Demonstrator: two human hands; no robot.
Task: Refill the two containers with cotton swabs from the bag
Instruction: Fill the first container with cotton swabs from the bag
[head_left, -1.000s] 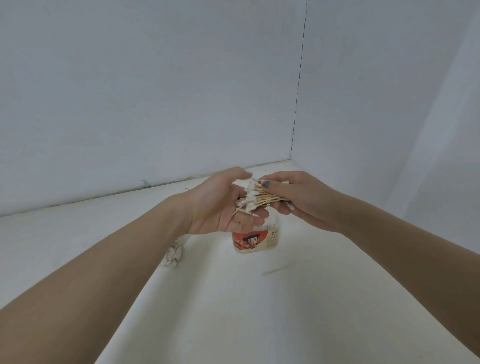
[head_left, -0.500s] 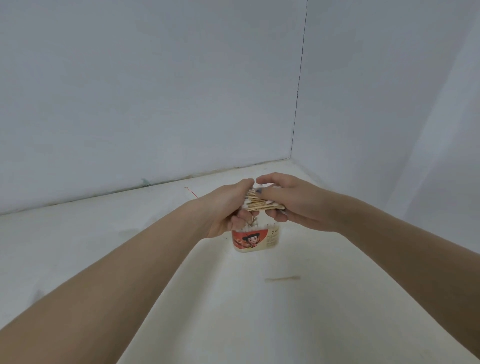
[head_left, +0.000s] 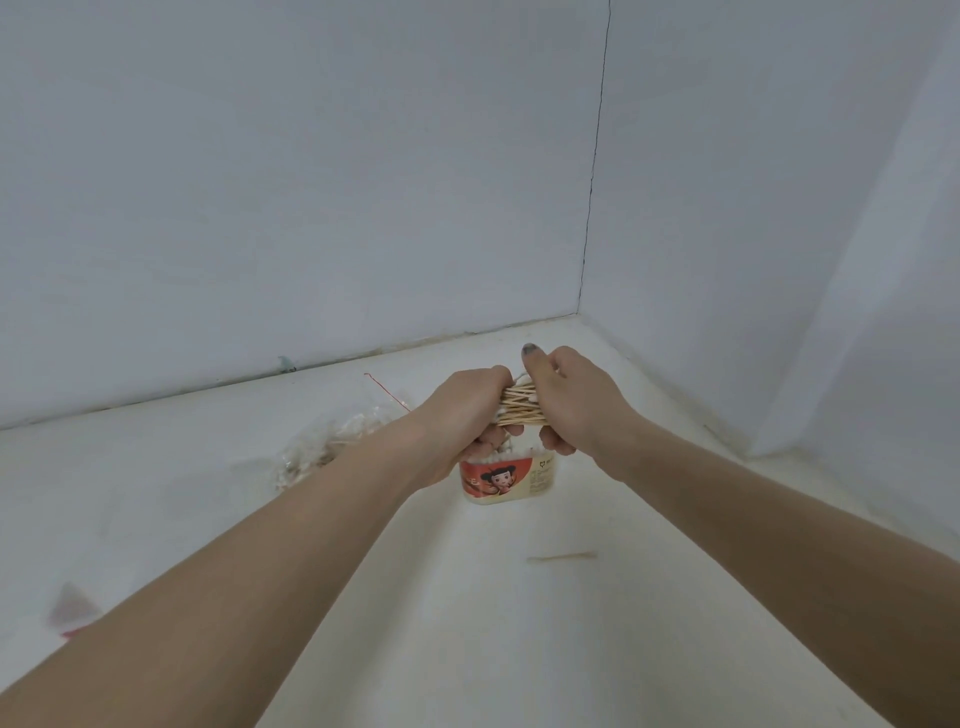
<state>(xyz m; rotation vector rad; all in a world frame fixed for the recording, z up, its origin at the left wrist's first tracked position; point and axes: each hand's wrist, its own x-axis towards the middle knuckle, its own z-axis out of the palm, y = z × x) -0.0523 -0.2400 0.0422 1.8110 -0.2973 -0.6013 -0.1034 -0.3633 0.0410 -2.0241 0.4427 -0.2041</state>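
Count recorded: two hands, the left hand (head_left: 470, 410) and the right hand (head_left: 574, 397), both at 12 o'clock. One bundle of cotton swabs (head_left: 521, 410) between them; individual sticks too many to count. One container (head_left: 506, 479) directly below. One clear bag (head_left: 332, 441) at 10 o'clock. One loose swab (head_left: 561, 557) at 5 o'clock of the container.

hands (head_left: 524, 410) closed tighter, bag (head_left: 332, 441) uncovered
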